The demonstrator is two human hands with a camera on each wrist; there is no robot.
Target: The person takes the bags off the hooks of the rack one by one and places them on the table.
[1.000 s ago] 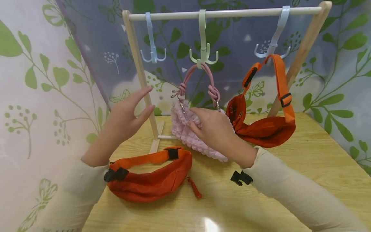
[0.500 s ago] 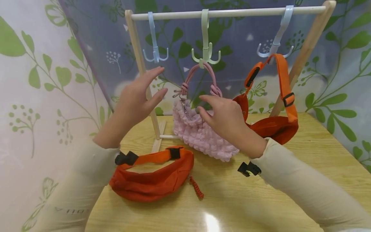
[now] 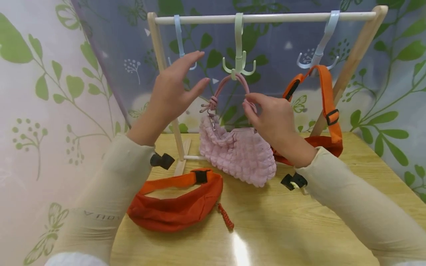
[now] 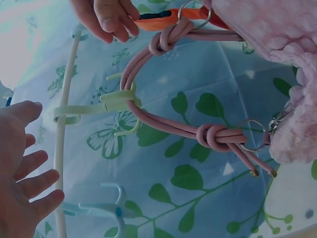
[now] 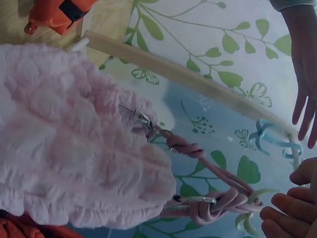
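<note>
A puffy pink handbag (image 3: 237, 155) hangs by its knotted cord handle (image 4: 163, 124) from the pale green hook (image 3: 239, 66) at the middle of the rail. My left hand (image 3: 173, 92) is raised to the left of the handle, fingers extended and thumb apart, overlapping the left blue hook (image 3: 179, 38). In the head view my right hand (image 3: 274, 118) overlaps the handle's right knot. The left wrist view shows that same hand's loosely bent fingers (image 4: 106, 17) apart from the cord. Neither hand holds anything.
An orange waist bag (image 3: 176, 207) lies on the wooden table (image 3: 266, 229) at the front left. Another orange bag (image 3: 327, 103) hangs from the right blue hook (image 3: 317, 55). The white rail (image 3: 283, 17) spans two wooden posts (image 3: 357, 62) before a leaf-patterned backdrop.
Both hands have risen. My right hand has gone from the handbag's front up to its handle's level; my left has moved up and right toward the left hook.
</note>
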